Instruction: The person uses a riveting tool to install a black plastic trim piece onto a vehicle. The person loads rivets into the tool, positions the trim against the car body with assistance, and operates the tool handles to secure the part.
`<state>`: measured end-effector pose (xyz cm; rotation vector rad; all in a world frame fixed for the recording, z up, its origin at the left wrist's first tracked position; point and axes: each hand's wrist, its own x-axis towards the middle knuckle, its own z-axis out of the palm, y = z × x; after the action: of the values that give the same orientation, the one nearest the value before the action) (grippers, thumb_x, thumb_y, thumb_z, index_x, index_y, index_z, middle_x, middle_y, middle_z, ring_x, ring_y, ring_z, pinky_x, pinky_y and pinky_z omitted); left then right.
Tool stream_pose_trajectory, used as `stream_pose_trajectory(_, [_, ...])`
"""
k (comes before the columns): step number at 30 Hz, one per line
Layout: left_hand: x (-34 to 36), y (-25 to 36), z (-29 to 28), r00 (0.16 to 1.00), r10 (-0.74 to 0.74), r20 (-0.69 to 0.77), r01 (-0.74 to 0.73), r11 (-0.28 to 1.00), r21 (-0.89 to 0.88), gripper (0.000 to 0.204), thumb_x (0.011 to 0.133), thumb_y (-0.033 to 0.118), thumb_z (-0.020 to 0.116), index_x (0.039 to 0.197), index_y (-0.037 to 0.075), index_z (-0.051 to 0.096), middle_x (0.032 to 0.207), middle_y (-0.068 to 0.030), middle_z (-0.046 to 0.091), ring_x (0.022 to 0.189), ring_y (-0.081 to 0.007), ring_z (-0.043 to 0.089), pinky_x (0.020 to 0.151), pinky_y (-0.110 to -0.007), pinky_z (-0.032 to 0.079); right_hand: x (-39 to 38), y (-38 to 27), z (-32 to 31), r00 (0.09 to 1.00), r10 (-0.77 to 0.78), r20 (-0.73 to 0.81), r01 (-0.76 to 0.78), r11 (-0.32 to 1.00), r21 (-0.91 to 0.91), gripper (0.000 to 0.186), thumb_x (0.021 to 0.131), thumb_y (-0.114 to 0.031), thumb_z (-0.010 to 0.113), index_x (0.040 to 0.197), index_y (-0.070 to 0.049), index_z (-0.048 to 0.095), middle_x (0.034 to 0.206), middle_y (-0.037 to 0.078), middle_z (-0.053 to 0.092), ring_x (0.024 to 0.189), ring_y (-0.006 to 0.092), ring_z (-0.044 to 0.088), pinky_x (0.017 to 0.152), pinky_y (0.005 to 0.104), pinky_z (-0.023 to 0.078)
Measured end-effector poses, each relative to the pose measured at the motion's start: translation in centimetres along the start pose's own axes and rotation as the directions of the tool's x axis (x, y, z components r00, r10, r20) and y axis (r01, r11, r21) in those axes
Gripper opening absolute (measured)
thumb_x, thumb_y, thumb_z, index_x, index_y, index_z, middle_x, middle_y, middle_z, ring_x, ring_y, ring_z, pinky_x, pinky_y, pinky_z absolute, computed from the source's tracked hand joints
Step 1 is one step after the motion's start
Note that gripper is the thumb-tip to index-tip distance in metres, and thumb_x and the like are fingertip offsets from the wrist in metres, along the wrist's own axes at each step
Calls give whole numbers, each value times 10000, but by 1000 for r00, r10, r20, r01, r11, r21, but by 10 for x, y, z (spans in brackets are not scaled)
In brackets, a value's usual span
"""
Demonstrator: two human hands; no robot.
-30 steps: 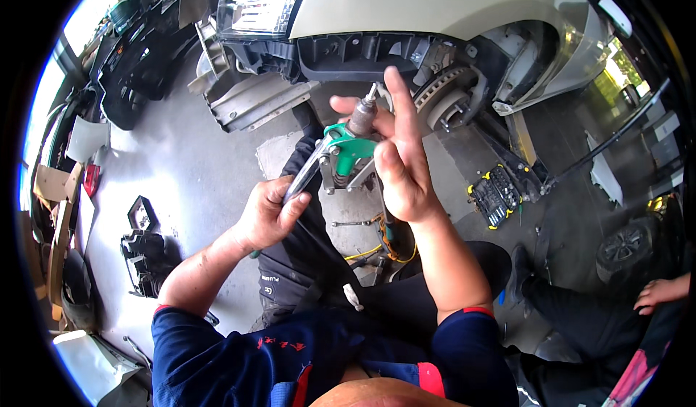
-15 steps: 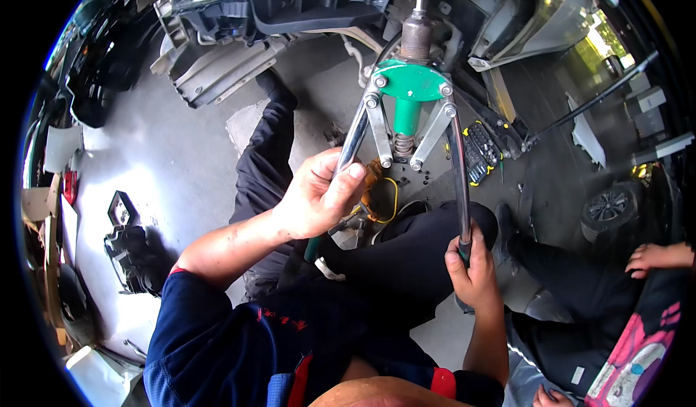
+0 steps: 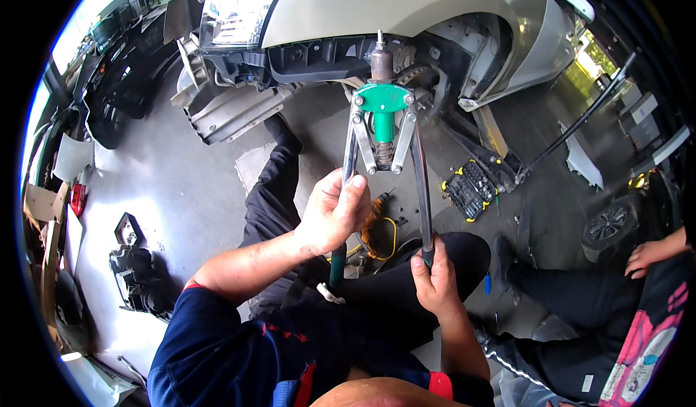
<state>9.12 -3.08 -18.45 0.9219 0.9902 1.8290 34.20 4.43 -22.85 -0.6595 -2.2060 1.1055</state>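
Closest to us, the right hand [image 3: 437, 280] has its grip curled closed around the dark sleeve at the lower end of one long steel lever [image 3: 423, 204]. The left hand [image 3: 335, 215] has its grip closed around the bare metal of the matching steel lever [image 3: 351, 157], above a dark green handle [image 3: 338, 263]. A small white item [image 3: 330, 294], too unclear for us to name, sits by the handle's lower end.

Both levers belong to a two-handled tool with a green metal head [image 3: 384, 99], which we see held up in the air above the floor, its levers slightly spread. Beyond the head, a worn brownish cylindrical nose [image 3: 381, 65] ends in a thin metal tip.

On the smooth grey floor [image 3: 196, 175], we see an orange-yellow power drill [image 3: 375, 229] beneath the tool, and an open black tool case with yellow catches [image 3: 470, 191] to its right. Toward the floor's left edge, a black moulded part [image 3: 138, 284] lies just beside a dark hexagonal tray [image 3: 128, 231]; toward its right edge lies a spoked wheel with a black tyre [image 3: 607, 224].

Farthest off, we have a silver metal beam [image 3: 235, 113] and a pale car body [image 3: 406, 5].
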Motion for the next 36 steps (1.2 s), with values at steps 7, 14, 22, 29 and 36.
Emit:
stream_pose_trajectory(7, [4, -4, 11, 974, -226, 13, 217, 916, -337, 346, 1134, 295, 451, 827, 140, 410, 691, 36, 338, 546, -78, 317, 441, -236, 242, 10, -30, -34, 991, 133, 2, -131, 978, -163, 552, 1033, -198, 630, 1490, 64, 465, 1255, 304, 675, 1162, 420, 695, 978, 409, 535])
stream_pose_trajectory(14, [34, -8, 38, 952, -292, -90, 205, 829, -520, 298, 1112, 259, 440, 847, 136, 384, 693, 8, 346, 543, -94, 306, 434, -252, 256, 51, -78, -90, 997, 72, -4, -67, 910, -410, 498, 1003, -190, 660, 1433, 40, 558, 1153, 302, 706, 1054, 385, 736, 926, 392, 548])
stream_pose_trajectory(22, [52, -10, 32, 967, -252, -26, 174, 738, -653, 273, 1104, 277, 430, 877, 133, 386, 756, -3, 354, 606, -106, 338, 447, -233, 305, 94, -122, -116, 978, 188, 90, -131, 889, -438, 472, 1006, -107, 644, 1437, 64, 557, 1263, 207, 708, 1139, 193, 671, 1011, 328, 486])
stream_pose_trajectory(29, [62, 7, 43, 959, -280, -40, 165, 666, -727, 262, 1102, 295, 423, 896, 137, 384, 770, -5, 368, 617, -113, 358, 450, -236, 326, 121, -153, -132, 969, 213, 124, -118, 843, -526, 458, 1007, -126, 635, 1416, 71, 571, 1230, 244, 722, 1157, 266, 709, 1021, 358, 503])
stream_pose_trajectory(36, [65, 18, 51, 953, -290, -89, 139, 678, -722, 242, 1105, 283, 409, 927, 121, 385, 777, -17, 391, 616, -121, 378, 465, -263, 355, 131, -161, -135, 970, 213, 121, -117, 835, -538, 453, 1000, -101, 636, 1413, 74, 572, 1230, 227, 725, 1102, 214, 702, 1001, 334, 503])
